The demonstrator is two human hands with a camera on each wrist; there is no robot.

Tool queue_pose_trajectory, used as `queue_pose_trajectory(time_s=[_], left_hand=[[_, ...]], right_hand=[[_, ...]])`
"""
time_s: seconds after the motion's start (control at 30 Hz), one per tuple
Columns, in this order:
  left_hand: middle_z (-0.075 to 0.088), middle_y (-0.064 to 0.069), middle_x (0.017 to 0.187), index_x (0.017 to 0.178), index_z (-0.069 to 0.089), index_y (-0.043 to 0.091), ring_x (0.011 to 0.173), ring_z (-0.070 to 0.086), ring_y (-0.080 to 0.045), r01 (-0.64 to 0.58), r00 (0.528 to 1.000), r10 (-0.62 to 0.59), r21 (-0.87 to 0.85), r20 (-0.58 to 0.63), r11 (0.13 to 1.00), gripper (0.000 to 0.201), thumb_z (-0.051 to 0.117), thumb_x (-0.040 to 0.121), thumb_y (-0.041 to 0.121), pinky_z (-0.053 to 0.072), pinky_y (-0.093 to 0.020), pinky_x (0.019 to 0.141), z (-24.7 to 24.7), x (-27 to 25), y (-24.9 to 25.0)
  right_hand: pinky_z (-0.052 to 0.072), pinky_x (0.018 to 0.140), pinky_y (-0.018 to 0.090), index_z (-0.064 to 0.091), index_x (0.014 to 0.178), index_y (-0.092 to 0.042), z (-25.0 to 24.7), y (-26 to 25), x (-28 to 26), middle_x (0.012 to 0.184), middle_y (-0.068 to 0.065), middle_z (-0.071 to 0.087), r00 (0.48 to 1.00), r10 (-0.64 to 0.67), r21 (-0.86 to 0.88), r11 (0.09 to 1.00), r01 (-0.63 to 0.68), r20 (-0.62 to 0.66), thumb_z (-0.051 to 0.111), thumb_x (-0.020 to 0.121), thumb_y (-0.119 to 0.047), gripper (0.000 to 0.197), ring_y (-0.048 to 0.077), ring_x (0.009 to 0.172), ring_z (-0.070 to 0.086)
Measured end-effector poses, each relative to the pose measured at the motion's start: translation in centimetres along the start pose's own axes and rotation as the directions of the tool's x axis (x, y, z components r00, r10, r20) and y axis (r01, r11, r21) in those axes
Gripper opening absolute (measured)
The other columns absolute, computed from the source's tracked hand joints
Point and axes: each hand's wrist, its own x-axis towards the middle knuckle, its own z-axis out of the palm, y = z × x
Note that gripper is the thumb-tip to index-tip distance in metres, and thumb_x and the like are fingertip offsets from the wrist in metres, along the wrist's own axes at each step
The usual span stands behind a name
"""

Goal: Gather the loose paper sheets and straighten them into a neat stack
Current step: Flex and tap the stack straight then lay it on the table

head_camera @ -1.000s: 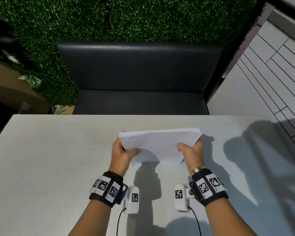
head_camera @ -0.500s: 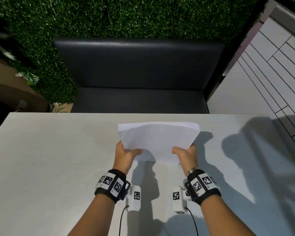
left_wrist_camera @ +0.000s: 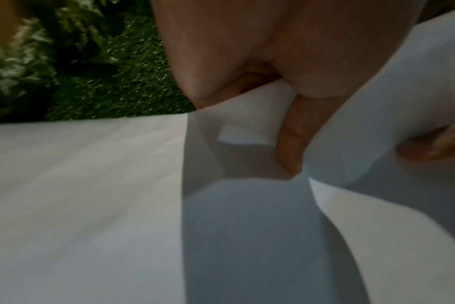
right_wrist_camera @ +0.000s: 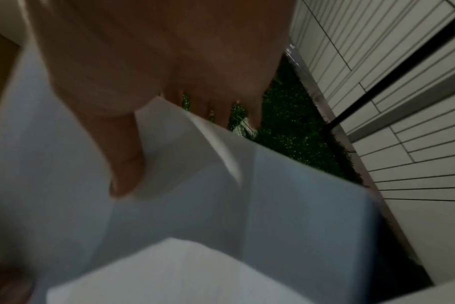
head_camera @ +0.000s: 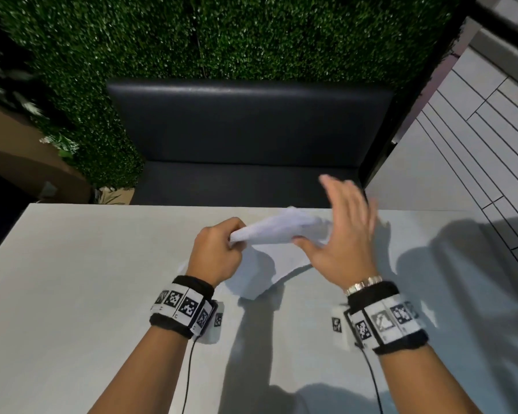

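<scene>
Left hand (head_camera: pixel 219 252) has the paper sheets (head_camera: pixel 278 231) pinched at their left end, fingers curled tight round the bundle, and the thin white paper bows and sags in a soft curve above the desk (head_camera: pixel 72 294). Right hand (head_camera: pixel 341 237) is spread flat, fingers straight and fanned, palm against the bundle's right edge; it is blurred, so I can't say how firmly it presses. From the left wrist, the sheets (left_wrist_camera: pixel 247 226) curl into smooth folds under the thumb (left_wrist_camera: pixel 291 144). The desk is pale, matte, faintly grained. Beyond the desk's far edge sits a dark padded bench (head_camera: pixel 245 130) with a smooth sheen, backed by a dense leafy green wall (head_camera: pixel 222 34).
</scene>
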Motion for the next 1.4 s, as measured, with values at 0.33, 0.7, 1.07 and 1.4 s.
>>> queue_pose_trajectory(time_s=[0.33,0.7,1.07,1.4], left_hand=[[0.053,0.001,0.142,0.137,0.046,0.025,0.135,0.043,-0.020,0.087,0.927,-0.068,0.035,-0.370,0.996,0.093,0.093,0.058,0.035,0.029,-0.042,0.114,-1.6,0.3,0.0],[0.078,0.005,0.087,0.089,0.075,0.016,0.080,0.073,-0.014,0.330,0.860,-0.510,-0.744,-0.018,0.582,0.027,0.087,0.069,0.004,0.057,-0.033,0.073,2.8,-1.1,-4.3],[0.079,0.013,0.082,0.084,0.078,0.026,0.078,0.074,-0.003,0.364,0.883,-0.468,-0.675,0.033,0.641,0.034,0.084,0.069,-0.004,0.059,-0.020,0.069,4.7,-3.4,-7.4],[0.077,0.017,0.074,0.081,0.073,0.019,0.071,0.070,0.002,0.432,0.882,-0.447,-0.637,0.150,0.639,0.032,0.083,0.068,-0.008,0.054,-0.017,0.069,4.8,-6.4,-8.8]], right_hand=[[0.049,0.065,0.019,0.072,0.083,-0.021,-0.3,2.4,1.4,0.077,-0.013,0.069,0.905,0.318,0.464,0.781,-0.419,0.282,0.085,0.073,-0.017,0.017,0.004,0.075,0.067],[0.056,0.061,0.012,0.070,0.081,-0.020,4.9,5.8,-2.7,0.081,-0.010,0.073,0.781,0.597,0.722,0.457,-0.520,0.184,0.085,0.070,-0.007,0.023,-0.005,0.069,0.071],[0.055,0.068,0.023,0.070,0.085,-0.017,8.2,7.4,-6.3,0.086,-0.005,0.075,0.690,0.671,0.744,0.308,-0.593,0.272,0.085,0.067,0.001,0.030,0.007,0.079,0.072],[0.057,0.083,0.033,0.071,0.091,-0.016,7.5,7.8,-10.0,0.094,0.002,0.075,0.672,0.642,0.691,0.295,-0.660,0.368,0.084,0.066,0.007,0.037,0.014,0.085,0.072]])
